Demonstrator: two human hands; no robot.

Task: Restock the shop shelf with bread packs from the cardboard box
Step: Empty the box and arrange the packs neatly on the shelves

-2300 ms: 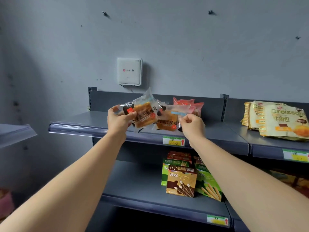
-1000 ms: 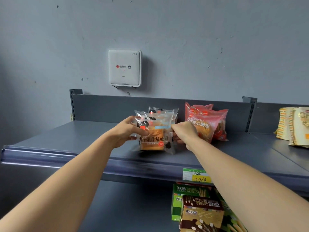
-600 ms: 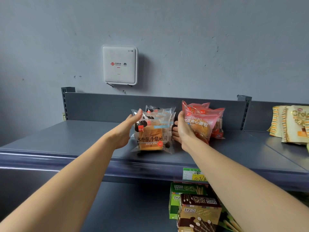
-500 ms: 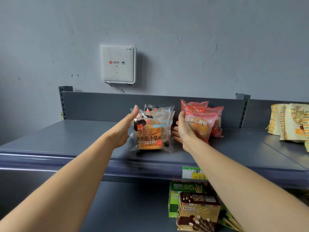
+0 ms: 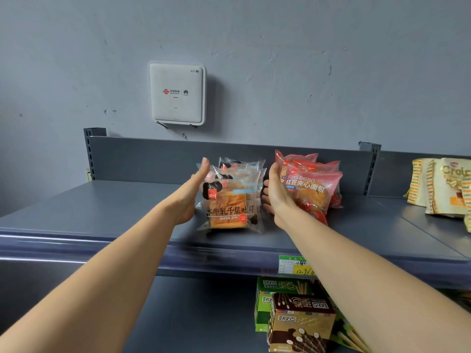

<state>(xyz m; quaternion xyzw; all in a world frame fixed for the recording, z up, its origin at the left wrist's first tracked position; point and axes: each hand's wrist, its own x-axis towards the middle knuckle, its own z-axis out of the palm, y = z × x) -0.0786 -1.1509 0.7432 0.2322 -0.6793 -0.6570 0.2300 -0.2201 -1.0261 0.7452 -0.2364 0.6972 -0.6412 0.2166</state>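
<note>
Three clear toast bread packs [image 5: 230, 200] stand upright in a row, front to back, on the grey top shelf [image 5: 102, 212]. My left hand [image 5: 190, 197] is flat and open against their left side. My right hand [image 5: 276, 193] is flat and open at their right side, fingers extended behind the front pack. Neither hand grips a pack. Red bean bread packs [image 5: 309, 186] stand just right of my right hand. The cardboard box is not in view.
Croissant packs [image 5: 441, 186] lean at the far right of the shelf. A white wifi box [image 5: 177, 93] hangs on the wall above. Biscuit stick boxes [image 5: 298, 319] sit on the lower shelf under a price tag [image 5: 297, 266]. Bare shelf lies left of the toast packs.
Both hands carried toast packs to the shelf, set them upright beside the red bean packs, then let go and flattened against the row's sides.
</note>
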